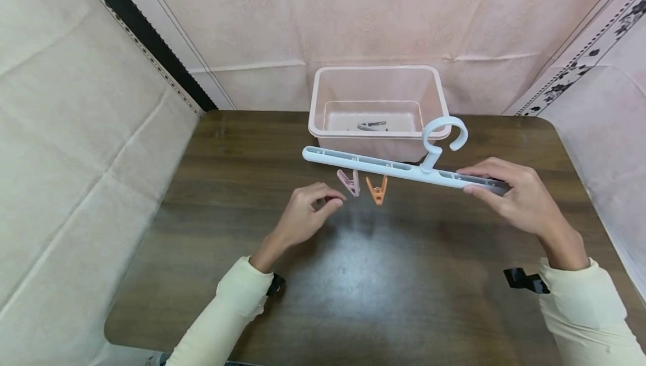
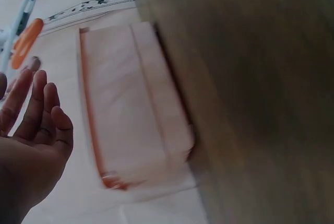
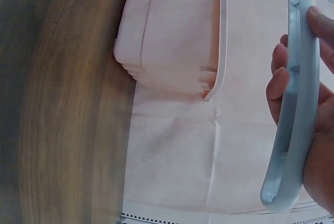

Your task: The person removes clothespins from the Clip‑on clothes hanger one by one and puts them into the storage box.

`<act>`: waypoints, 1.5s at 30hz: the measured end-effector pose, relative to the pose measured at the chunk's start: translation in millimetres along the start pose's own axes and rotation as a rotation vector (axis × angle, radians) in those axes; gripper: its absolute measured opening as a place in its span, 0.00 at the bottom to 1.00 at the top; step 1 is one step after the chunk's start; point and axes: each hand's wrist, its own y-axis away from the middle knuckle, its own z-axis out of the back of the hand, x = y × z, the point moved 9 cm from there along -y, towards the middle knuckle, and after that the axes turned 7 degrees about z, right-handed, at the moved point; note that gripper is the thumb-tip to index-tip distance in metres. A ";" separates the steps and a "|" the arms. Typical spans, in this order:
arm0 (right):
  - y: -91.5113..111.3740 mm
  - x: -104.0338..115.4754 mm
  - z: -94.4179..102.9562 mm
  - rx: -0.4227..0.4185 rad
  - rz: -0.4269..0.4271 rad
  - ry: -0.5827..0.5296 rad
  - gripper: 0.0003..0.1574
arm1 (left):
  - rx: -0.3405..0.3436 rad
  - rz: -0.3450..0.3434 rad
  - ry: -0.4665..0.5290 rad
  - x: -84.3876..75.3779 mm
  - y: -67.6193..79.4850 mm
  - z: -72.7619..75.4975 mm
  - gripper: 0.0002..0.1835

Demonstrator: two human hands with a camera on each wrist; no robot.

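Clearly, the hanger (image 1: 383, 166) is smooth pale blue plastic: a long, rounded bar with recessed slots and a curved hook rising right of its middle. It is raised near the near wall of the bin (image 1: 368, 146), its left end farther than its right. The right hand (image 1: 520, 198) grasps that right end, thumb on the near side and fingers on the far side. From the bar's near edge hang 2 V-shaped clips, a pinkish-purple clip (image 1: 355, 183) on the left and an orange clip (image 1: 377, 191) beside it; how they fasten cannot be told. The left hand (image 1: 305, 214) is released, fingers loosely bent, holding nothing, its tips just beside the pinkish-purple clip.

The bin is thin pale pink plastic, with a rolled rim and rounded corners; small grey clips (image 1: 370, 125) lie on its floor. It stands at the far edge of the worktop (image 1: 353, 287), against creased, pale cloth (image 1: 378, 13). The worktop has dark, glossy wood grain and a rounded far right corner. Between the 2 forearms, near of the hanger, a wide stretch of wood leaves room to move, and more room lies left of the bin.
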 end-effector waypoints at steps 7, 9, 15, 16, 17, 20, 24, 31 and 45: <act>-1.1 0.9 -3.4 0.020 -0.015 -0.023 0.29 | 0.018 0.275 0.376 39.3 -9.9 -14.2 0.21; -1.9 1.1 -5.3 0.029 -0.021 -0.037 0.29 | 0.061 0.312 0.622 42.9 -11.8 -22.5 0.30; -4.4 3.7 -7.8 0.031 -0.019 -0.049 0.29 | 0.248 0.304 1.129 33.5 -13.3 -45.7 0.31; -4.6 3.8 -7.9 0.032 -0.024 -0.052 0.29 | 0.275 0.291 1.170 31.1 -13.6 -48.0 0.29; -4.9 4.3 -8.0 0.032 -0.025 -0.053 0.29 | 0.297 0.280 1.207 28.8 -13.8 -49.8 0.28; -5.2 5.2 -8.0 0.032 -0.026 -0.055 0.29 | 0.336 0.259 1.274 24.7 -13.6 -51.9 0.25; -4.7 5.2 -8.1 0.029 -0.021 -0.051 0.29 | 0.355 0.257 1.295 23.7 -11.7 -51.5 0.23; -6.1 6.3 -10.6 0.030 -0.019 -0.053 0.29 | 0.353 0.254 1.333 26.0 -9.3 -50.0 0.21; -2.2 -0.9 -12.2 0.037 -0.027 -0.048 0.30 | 0.380 0.301 1.438 25.7 -6.6 -51.6 0.22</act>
